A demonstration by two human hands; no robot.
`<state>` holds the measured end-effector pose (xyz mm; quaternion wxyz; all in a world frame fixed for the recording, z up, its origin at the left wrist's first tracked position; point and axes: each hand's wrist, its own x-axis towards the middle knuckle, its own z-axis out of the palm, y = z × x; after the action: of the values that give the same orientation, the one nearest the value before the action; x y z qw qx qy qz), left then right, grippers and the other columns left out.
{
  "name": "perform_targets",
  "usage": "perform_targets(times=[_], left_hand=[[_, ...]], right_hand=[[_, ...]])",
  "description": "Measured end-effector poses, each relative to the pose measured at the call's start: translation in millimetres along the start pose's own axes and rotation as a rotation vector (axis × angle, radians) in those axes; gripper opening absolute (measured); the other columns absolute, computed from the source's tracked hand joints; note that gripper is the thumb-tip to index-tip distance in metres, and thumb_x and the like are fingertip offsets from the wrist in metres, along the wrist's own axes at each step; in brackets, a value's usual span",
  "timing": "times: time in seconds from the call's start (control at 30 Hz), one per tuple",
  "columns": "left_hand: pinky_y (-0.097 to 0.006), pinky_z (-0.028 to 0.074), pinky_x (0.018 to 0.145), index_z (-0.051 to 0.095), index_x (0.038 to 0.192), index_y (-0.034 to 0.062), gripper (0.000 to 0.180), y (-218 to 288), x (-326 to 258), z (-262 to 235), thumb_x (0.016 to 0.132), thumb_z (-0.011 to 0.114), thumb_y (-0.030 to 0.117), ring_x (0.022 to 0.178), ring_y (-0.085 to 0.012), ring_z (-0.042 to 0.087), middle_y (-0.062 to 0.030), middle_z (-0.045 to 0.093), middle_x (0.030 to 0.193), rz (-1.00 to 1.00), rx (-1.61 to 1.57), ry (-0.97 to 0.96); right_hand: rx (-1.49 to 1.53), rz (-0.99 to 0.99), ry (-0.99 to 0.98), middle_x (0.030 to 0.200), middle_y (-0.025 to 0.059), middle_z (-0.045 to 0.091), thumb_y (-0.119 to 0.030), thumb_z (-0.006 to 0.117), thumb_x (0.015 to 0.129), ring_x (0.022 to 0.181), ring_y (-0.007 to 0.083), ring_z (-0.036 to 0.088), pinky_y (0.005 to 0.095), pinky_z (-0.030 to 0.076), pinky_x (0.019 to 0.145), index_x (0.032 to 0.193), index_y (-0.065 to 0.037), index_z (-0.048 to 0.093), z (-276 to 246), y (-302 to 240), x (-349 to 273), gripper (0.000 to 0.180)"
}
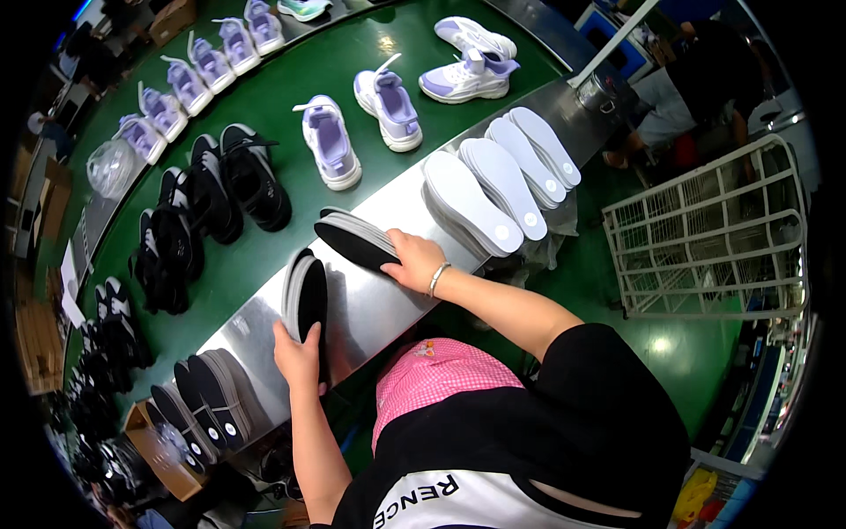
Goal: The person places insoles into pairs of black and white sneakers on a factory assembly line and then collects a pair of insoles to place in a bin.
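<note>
**Two hands on stacks of black shoe insoles**

In the middle of the frame the right hand (414, 262) lies on a flat stack of black foam insoles with grey edges (354, 238); its fingers are curled over the near end of the stack, gripping it; a thin bracelet sits on the wrist. Lower down, a bit left of the middle, the left hand (298, 357) holds a second stack of black insoles standing on edge (306, 295); the fingers wrap the bottom of it. Both stacks rest on a long shiny metal shelf (370, 309) that runs from lower left to upper right.

More black insoles (207, 401) lie fanned out at the lower left end of the shelf; white insoles (498, 181) lie fanned out toward the upper right. Behind the shelf is a green belt (291, 79); black shoes (216, 194) sit on its left part, and white and purple shoes (370, 119) sit near the top. A white wire basket (714, 229) stands at the right.
</note>
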<state>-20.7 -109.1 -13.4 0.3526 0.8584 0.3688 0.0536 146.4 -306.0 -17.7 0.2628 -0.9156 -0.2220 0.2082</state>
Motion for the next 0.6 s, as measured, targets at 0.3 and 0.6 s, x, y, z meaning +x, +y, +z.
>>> perform_targets(times=[0.3, 0.6], left_hand=[[-0.037, 0.045, 0.086, 0.053, 0.111, 0.0005, 0.036, -54.0, -133.3, -54.1, 0.079, 0.059, 0.018, 0.094, -0.0237, 0.058, -0.0118, 0.06, 0.103, -0.469, -1.767, -0.318], [-0.035, 0.045, 0.086, 0.046, 0.119, 0.0039, 0.039, -104.7, -239.8, -69.8, 0.082, 0.055, 0.013, 0.1, -0.0213, 0.055, -0.0092, 0.055, 0.111, -0.276, -1.914, 0.097]], right_hand=[[1.507, 0.093, -0.558, 0.114, 0.0098, 0.052, -0.014, 0.061, 0.077, 0.099, 0.0199, 0.054, 0.0327, 0.043, 0.087, 0.125, -0.002, 0.037, 57.3, -87.7, -128.5, 0.054], [1.323, 0.129, -0.929, 0.111, 0.0098, 0.053, -0.017, 0.06, 0.078, 0.096, 0.0215, 0.056, 0.0346, 0.047, 0.083, 0.123, -0.005, 0.039, 114.5, -132.5, -171.6, 0.051]])
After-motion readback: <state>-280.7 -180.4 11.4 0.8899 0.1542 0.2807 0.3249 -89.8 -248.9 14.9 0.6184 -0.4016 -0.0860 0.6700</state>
